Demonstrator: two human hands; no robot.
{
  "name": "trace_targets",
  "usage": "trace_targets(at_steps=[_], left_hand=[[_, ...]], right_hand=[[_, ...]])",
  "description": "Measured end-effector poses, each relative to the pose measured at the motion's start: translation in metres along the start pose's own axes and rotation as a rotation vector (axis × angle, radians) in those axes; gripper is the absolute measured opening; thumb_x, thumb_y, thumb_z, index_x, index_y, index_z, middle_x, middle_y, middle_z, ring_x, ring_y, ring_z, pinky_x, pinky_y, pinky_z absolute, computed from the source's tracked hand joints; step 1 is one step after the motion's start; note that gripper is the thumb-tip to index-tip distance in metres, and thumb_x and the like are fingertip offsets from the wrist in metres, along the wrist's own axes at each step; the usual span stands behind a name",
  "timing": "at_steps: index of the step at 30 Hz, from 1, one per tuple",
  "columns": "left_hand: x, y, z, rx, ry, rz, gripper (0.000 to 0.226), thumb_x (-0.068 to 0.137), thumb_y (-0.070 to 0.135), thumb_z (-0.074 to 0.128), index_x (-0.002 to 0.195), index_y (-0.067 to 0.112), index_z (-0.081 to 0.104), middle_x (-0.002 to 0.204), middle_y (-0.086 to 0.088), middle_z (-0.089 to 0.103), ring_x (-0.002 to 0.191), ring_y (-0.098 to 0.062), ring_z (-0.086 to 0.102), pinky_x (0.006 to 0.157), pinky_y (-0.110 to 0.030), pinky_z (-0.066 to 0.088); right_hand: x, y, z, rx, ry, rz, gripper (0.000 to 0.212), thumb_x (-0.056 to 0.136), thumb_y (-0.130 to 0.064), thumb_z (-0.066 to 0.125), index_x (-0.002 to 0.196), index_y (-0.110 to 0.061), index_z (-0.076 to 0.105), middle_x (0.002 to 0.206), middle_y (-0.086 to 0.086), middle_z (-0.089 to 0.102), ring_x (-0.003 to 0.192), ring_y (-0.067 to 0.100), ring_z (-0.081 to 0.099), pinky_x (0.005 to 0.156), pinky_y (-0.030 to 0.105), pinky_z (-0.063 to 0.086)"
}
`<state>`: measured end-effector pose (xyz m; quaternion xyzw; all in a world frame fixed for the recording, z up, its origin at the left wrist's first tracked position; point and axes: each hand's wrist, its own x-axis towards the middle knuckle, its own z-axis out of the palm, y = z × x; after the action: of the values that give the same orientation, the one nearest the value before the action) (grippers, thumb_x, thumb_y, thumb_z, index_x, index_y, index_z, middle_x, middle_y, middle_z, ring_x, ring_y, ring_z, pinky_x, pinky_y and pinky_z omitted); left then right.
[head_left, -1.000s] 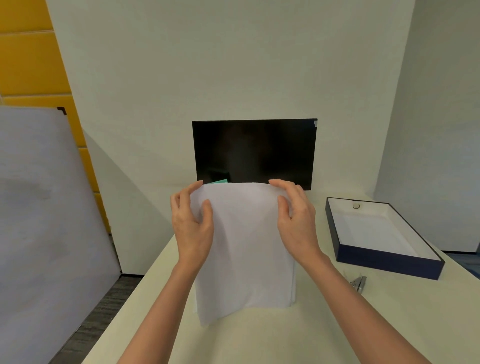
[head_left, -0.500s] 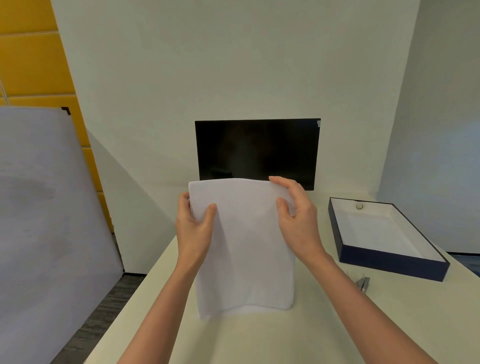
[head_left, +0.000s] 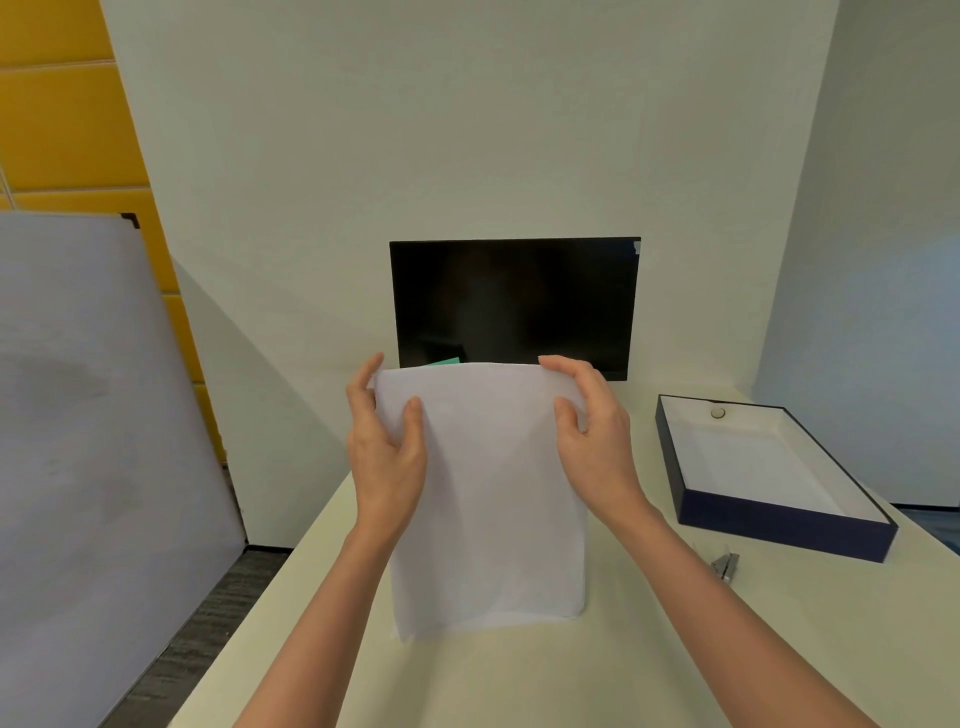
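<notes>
Head view, 1 frame.

1. Sheet (head_left: 488, 493): white, thin, facing side plain. It is held upright over the middle of the table (head_left: 571, 675), with its lower edge on the tabletop and its top edge across the foot of the screen.
2. Left hand (head_left: 387, 452): pinches the sheet's upper left corner, thumb on the front, fingers behind, their tips above the top edge.
3. Right hand (head_left: 597, 441): grips the upper right corner, thumb on the front, fingers hooked over the top edge.
4. Green paper (head_left: 445, 361): 1 corner shows just above the sheet's top edge, behind it, near the left hand.
5. Screen (head_left: 514, 301): black, dark, standing at the wall. The sticker (head_left: 637, 246) at its top right corner is too small to read.
6. Box (head_left: 779, 535): navy outside, white inside, open, on the table well right of the right hand. 1 small round disc (head_left: 718, 412) lies at its far end.
7. Metal clip (head_left: 725, 566): on the table, just in front of the box.
8. Board (head_left: 93, 415): white, at far left.

Change against 0.5 s ago: the green paper was hidden and now peeks out. The left fingertips now rise above the edge. Both hands keep their corners.
</notes>
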<state>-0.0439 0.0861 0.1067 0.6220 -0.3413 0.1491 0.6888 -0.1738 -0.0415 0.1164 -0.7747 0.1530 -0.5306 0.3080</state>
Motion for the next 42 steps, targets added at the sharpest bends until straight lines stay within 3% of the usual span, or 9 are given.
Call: trace_targets(at_steps=[4,10,13,16,18,22,28,37,42], left_hand=[[-0.008,-0.005,-0.004,-0.122,-0.026,-0.164,0.049,0.092,0.02,0.058,0.131,0.038,0.034,0.099,0.02,0.06,0.083,0.009,0.063,0.068,-0.011,0.05],[-0.008,-0.016,-0.004,-0.086,-0.119,-0.222,0.019,0.091,0.012,0.057,0.094,0.031,0.053,0.092,0.014,0.064,0.08,0.005,0.063,0.07,-0.02,0.048],[-0.004,-0.006,-0.003,-0.067,-0.17,-0.132,0.02,0.094,0.011,0.053,0.098,0.031,0.055,0.092,0.018,0.064,0.079,0.01,0.062,0.069,-0.008,0.049],[0.006,0.012,0.004,0.05,-0.237,0.037,0.011,0.095,0.014,0.053,0.103,0.021,0.054,0.089,0.018,0.063,0.08,0.004,0.062,0.068,-0.012,0.049],[0.014,0.027,0.011,0.149,-0.304,0.168,0.008,0.094,0.014,0.053,0.101,0.017,0.052,0.084,0.01,0.061,0.076,-0.007,0.059,0.066,-0.023,0.046],[0.021,0.048,0.019,0.314,-0.399,0.36,0.007,0.092,0.017,0.054,0.096,0.017,0.048,0.078,0.007,0.053,0.07,-0.019,0.052,0.061,-0.031,0.039],[0.029,0.013,-0.023,0.783,-0.373,0.093,0.032,0.079,0.054,0.063,0.09,0.025,0.057,0.087,0.005,0.066,0.085,-0.025,0.062,0.069,-0.035,0.048],[0.018,-0.015,-0.049,0.087,-0.222,-0.141,0.023,0.081,0.009,0.071,0.099,0.018,0.06,0.099,0.011,0.064,0.085,0.008,0.056,0.074,-0.019,0.047],[0.007,-0.04,-0.051,0.027,-0.264,-0.224,0.02,0.085,0.009,0.068,0.093,0.026,0.062,0.1,0.008,0.065,0.098,-0.02,0.06,0.084,-0.041,0.05]], right_hand=[[-0.001,-0.001,-0.003,0.032,0.002,0.017,0.042,0.094,0.003,0.043,0.123,-0.025,0.054,0.119,-0.008,0.053,0.105,-0.016,0.045,0.079,-0.006,0.033],[0.004,-0.01,-0.009,-0.032,-0.037,0.029,0.038,0.091,0.001,0.047,0.119,-0.022,0.054,0.119,-0.001,0.052,0.102,0.003,0.051,0.077,-0.003,0.036],[0.02,-0.026,-0.022,-0.423,-0.174,0.034,0.045,0.085,-0.014,0.057,0.127,-0.027,0.046,0.126,-0.003,0.038,0.113,0.019,0.047,0.088,0.02,0.04],[0.047,-0.048,-0.032,-0.884,-0.372,-0.115,0.068,0.076,-0.033,0.066,0.138,-0.032,0.036,0.149,-0.004,0.027,0.141,0.024,0.016,0.112,0.059,0.003],[0.065,-0.064,-0.032,-0.773,-0.543,-0.078,0.059,0.076,-0.033,0.068,0.13,-0.029,0.046,0.137,-0.003,0.047,0.136,0.022,0.031,0.112,0.061,-0.001],[0.076,-0.067,-0.039,-0.445,-0.628,0.115,0.014,0.078,-0.011,0.064,0.09,-0.017,0.068,0.092,0.007,0.069,0.085,0.021,0.067,0.077,0.039,0.056],[0.035,-0.012,-0.078,0.047,-0.364,0.399,0.018,0.086,-0.005,0.064,0.101,-0.015,0.066,0.099,0.002,0.07,0.085,0.012,0.067,0.068,0.022,0.053],[0.007,0.043,-0.063,0.303,-0.249,0.625,0.032,0.084,-0.008,0.068,0.115,-0.014,0.063,0.109,0.005,0.07,0.098,0.027,0.067,0.086,0.046,0.055],[-0.01,0.053,-0.044,0.319,-0.308,0.631,0.024,0.088,-0.006,0.062,0.108,-0.02,0.063,0.11,0.006,0.07,0.096,0.022,0.067,0.072,0.032,0.053]])
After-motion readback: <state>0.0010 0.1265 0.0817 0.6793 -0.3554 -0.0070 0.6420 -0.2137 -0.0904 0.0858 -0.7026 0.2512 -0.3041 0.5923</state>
